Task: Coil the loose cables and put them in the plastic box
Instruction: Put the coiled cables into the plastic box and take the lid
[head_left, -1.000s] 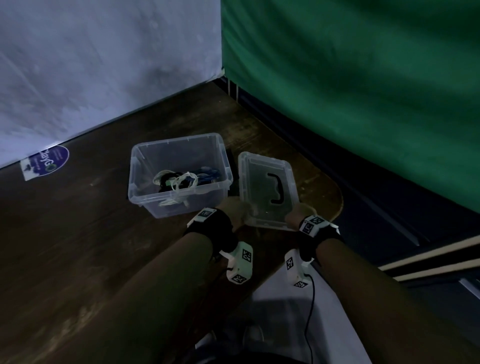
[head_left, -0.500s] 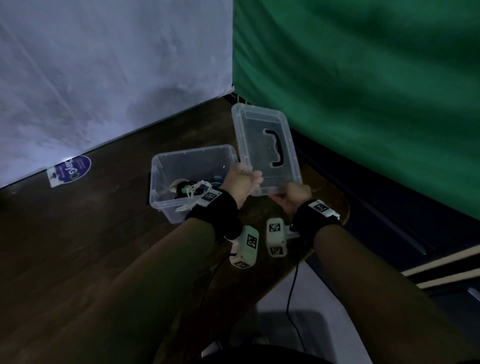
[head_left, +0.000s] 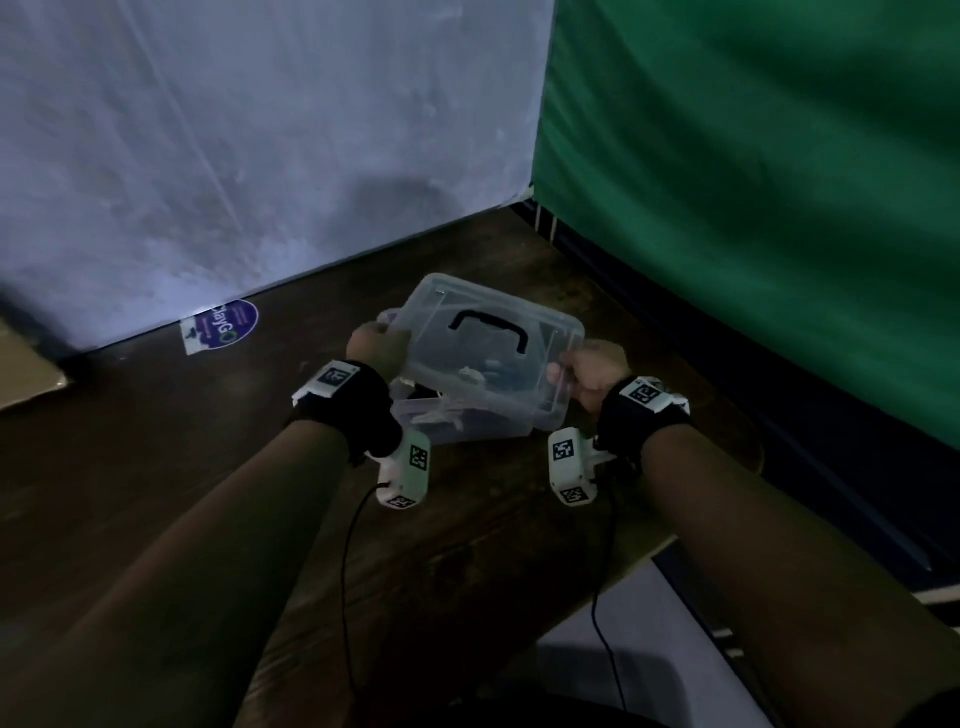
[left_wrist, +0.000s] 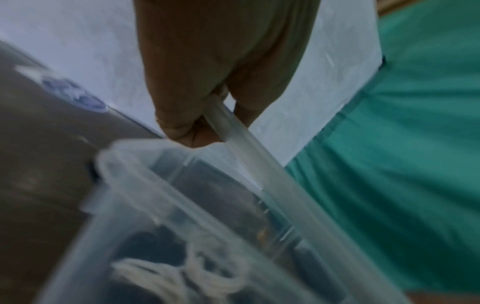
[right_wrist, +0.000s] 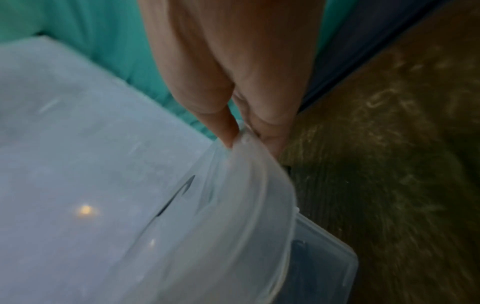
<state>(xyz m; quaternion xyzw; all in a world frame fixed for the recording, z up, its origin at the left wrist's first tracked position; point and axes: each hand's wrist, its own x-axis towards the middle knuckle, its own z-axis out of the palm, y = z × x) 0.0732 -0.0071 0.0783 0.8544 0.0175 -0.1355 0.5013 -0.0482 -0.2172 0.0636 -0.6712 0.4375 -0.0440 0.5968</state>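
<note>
Both grips, left hand (head_left: 378, 347) and right hand (head_left: 592, 375), pinching lid (head_left: 493, 358) edges (tilted) above plastic box (head_left: 467, 426).

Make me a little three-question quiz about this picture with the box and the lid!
1. True or false: the lid is already snapped flat onto the box.
2. Which hand holds the lid? A) only the left hand B) only the right hand C) both
3. Fill in: the lid's handle is coloured ____.

Key:
1. False. The lid is tilted above the box, and the cables inside show under it.
2. C. Each hand grips one end of the lid.
3. Black.
</note>
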